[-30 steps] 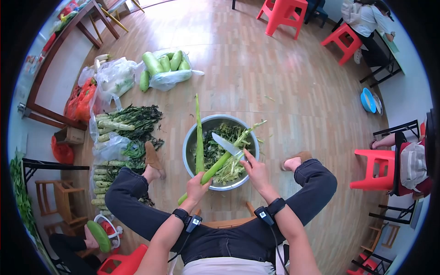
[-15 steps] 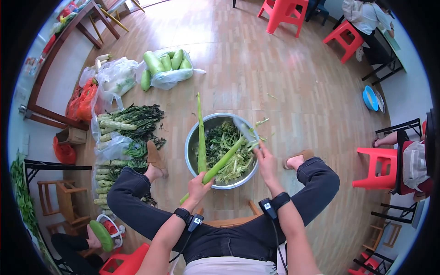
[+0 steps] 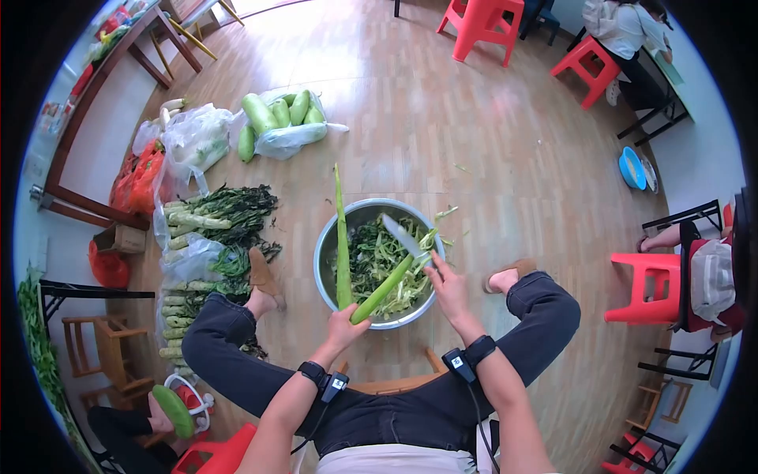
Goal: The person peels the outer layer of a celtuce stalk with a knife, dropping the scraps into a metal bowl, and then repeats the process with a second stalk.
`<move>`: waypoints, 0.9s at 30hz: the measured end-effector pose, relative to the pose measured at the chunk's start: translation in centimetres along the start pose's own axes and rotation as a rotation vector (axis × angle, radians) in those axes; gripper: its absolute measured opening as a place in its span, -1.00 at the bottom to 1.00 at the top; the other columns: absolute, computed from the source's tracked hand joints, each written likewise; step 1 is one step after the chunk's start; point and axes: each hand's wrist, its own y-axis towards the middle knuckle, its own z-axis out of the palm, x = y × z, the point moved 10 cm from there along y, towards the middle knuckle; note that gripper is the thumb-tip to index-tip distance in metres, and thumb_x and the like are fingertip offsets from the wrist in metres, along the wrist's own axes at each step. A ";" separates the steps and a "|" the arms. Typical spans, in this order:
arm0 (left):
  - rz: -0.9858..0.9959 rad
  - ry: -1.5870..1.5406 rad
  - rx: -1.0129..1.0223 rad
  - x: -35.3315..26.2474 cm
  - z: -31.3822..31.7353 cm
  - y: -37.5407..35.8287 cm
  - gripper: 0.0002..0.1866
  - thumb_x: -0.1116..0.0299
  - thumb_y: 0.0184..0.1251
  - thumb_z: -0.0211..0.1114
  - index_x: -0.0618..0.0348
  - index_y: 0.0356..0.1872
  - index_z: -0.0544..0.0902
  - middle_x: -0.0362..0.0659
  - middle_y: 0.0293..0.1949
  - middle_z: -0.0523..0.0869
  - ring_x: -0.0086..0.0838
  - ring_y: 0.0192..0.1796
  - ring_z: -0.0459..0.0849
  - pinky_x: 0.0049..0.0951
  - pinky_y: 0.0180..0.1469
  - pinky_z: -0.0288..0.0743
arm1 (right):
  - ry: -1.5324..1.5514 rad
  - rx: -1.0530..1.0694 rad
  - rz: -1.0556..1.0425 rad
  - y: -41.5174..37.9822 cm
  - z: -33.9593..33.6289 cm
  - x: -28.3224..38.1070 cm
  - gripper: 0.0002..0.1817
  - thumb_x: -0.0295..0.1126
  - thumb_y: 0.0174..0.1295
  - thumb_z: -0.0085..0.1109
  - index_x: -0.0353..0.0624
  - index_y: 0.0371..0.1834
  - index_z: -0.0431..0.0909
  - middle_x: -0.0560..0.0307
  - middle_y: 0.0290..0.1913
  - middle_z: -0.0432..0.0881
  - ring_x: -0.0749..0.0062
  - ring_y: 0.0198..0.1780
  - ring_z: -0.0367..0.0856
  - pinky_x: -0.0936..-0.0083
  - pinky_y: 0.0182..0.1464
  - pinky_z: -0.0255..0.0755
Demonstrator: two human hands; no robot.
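Note:
My left hand (image 3: 345, 325) is closed around the lower end of a pale green celtuce stem (image 3: 384, 291), which slants up to the right over a metal bowl (image 3: 321, 288). A second, tapering celtuce stem (image 3: 342, 253) stands against the left side of the bowl, its thick end close to my left fingers. In my right hand (image 3: 448, 291) is a knife (image 3: 401, 235), its blade pointing up and left, near the stem's upper end. Green peelings and dark leaves (image 3: 379, 243) fill much of the bowl. The knife's handle is mostly hidden by my fingers.
Leafy celtuce stalks (image 3: 207, 221) lie in bunches on the floor to the left. Behind them are a bag of green gourds (image 3: 286, 118) and a red bag (image 3: 138, 178). Red stools (image 3: 651, 287) stand at right, where other people sit. A blue basin (image 3: 632, 167) is by the wall.
My right hand has moved slightly left and down with the knife, whose blade now lies further left. The held stem no longer sticks out below my left hand.

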 end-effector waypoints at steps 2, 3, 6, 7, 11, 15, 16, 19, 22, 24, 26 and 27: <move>0.022 -0.007 -0.019 -0.5 -0.1 0.0 -0.72 0.26 -0.03 0.36 0.21 -0.31 0.64 -0.01 -0.59 0.63 -0.32 -0.49 0.68 -0.39 -0.41 0.48 | -0.101 0.001 -0.148 -1.0 1.1 1.1 -0.53 -0.03 0.22 0.10 0.06 0.16 0.46 -0.11 -0.49 0.60 0.14 -0.52 0.61 0.30 -0.48 0.40; 0.032 0.021 -0.017 -0.7 -0.3 0.0 -0.71 0.27 -0.04 0.36 0.21 -0.31 0.64 -0.01 -0.59 0.62 -0.32 -0.49 0.68 -0.39 -0.41 0.48 | -0.097 0.006 -0.148 -1.0 1.1 1.3 -0.53 -0.03 0.22 0.10 0.06 0.16 0.46 -0.11 -0.49 0.60 0.14 -0.52 0.61 0.30 -0.48 0.40; 0.016 0.045 -0.001 -0.3 -0.6 -0.3 -0.70 0.21 -0.07 0.34 0.17 -0.33 0.63 0.00 -0.58 0.62 -0.24 -0.48 0.67 -0.33 -0.39 0.50 | 0.051 -0.113 -0.035 0.5 -0.7 -0.1 -0.54 -0.04 0.23 0.10 0.04 0.15 0.47 -0.10 -0.52 0.59 0.09 -0.53 0.59 0.29 -0.49 0.39; -0.002 0.027 0.010 0.0 -0.4 -0.3 -0.69 0.15 -0.09 0.32 0.12 -0.35 0.63 0.00 -0.55 0.63 -0.15 -0.45 0.65 -0.27 -0.38 0.51 | 0.052 -0.115 -0.034 0.4 -0.6 -0.5 -0.54 -0.04 0.23 0.10 0.04 0.15 0.47 -0.10 -0.52 0.59 0.09 -0.53 0.59 0.29 -0.49 0.39; 0.075 -0.001 -0.020 -0.7 0.1 -0.1 -0.72 0.26 -0.06 0.35 0.23 -0.34 0.62 0.02 -0.60 0.60 -0.24 -0.51 0.66 -0.36 -0.43 0.48 | -0.041 -0.113 -0.092 -0.2 -0.7 -0.3 -0.55 -0.05 0.23 0.10 0.02 0.13 0.48 -0.08 -0.55 0.58 0.06 -0.54 0.57 0.28 -0.50 0.38; 0.033 0.062 0.008 -0.4 -0.4 -0.3 -0.71 0.21 -0.09 0.34 0.17 -0.36 0.62 0.02 -0.57 0.62 -0.17 -0.47 0.66 -0.30 -0.40 0.50 | -0.060 0.003 0.036 0.1 -0.2 -0.4 -0.55 -0.05 0.21 0.11 0.05 0.12 0.49 -0.06 -0.55 0.59 0.07 -0.52 0.59 0.26 -0.48 0.40; -0.003 0.064 0.027 -0.1 -0.2 -0.3 -0.70 0.17 -0.12 0.33 0.11 -0.37 0.62 0.01 -0.54 0.64 -0.12 -0.43 0.65 -0.24 -0.36 0.52 | -0.104 -0.057 0.012 0.5 -1.1 -0.2 -0.55 -0.04 0.21 0.10 0.07 0.13 0.49 -0.05 -0.54 0.59 0.07 -0.51 0.59 0.25 -0.47 0.40; 0.110 0.072 -0.034 -0.8 -0.2 -0.3 -0.72 0.24 -0.07 0.36 0.21 -0.38 0.61 0.03 -0.61 0.59 -0.21 -0.51 0.66 -0.35 -0.45 0.46 | -0.189 -0.146 -0.039 0.2 -1.9 -0.1 -0.54 -0.03 0.20 0.10 0.08 0.13 0.49 -0.04 -0.52 0.60 0.07 -0.48 0.60 0.23 -0.45 0.41; 0.103 0.082 -0.043 -0.9 -0.5 -0.5 -0.72 0.24 -0.07 0.37 0.21 -0.38 0.61 0.03 -0.61 0.58 -0.21 -0.53 0.63 -0.36 -0.45 0.45 | -0.236 -0.047 -0.135 -0.4 -0.2 0.5 -0.52 -0.04 0.19 0.13 -0.01 0.13 0.49 -0.06 -0.49 0.62 0.08 -0.47 0.61 0.26 -0.44 0.42; 0.089 0.074 -0.033 -1.2 -0.7 -0.6 -0.72 0.23 -0.07 0.37 0.20 -0.38 0.61 0.03 -0.62 0.58 -0.22 -0.54 0.63 -0.36 -0.45 0.45 | -0.141 -0.084 -0.055 0.4 -1.5 -0.1 -0.52 -0.04 0.19 0.13 -0.02 0.12 0.49 -0.07 -0.48 0.62 0.08 -0.47 0.62 0.27 -0.44 0.42; 0.079 0.059 -0.027 -1.0 -0.8 -0.7 -0.72 0.23 -0.07 0.37 0.20 -0.38 0.61 0.03 -0.62 0.57 -0.22 -0.54 0.63 -0.36 -0.46 0.45 | -0.117 -0.109 0.050 0.7 -2.3 -0.4 -0.53 -0.07 0.20 0.15 -0.07 0.11 0.50 -0.09 -0.45 0.63 0.16 -0.48 0.63 0.32 -0.43 0.40; 0.064 0.067 -0.016 -0.6 -0.4 -0.7 -0.72 0.23 -0.07 0.37 0.20 -0.38 0.61 0.02 -0.62 0.57 -0.22 -0.53 0.63 -0.36 -0.45 0.45 | -0.119 -0.112 0.049 0.7 -1.9 -1.2 -0.53 -0.07 0.20 0.15 -0.07 0.11 0.50 -0.09 -0.45 0.63 0.16 -0.48 0.63 0.32 -0.43 0.40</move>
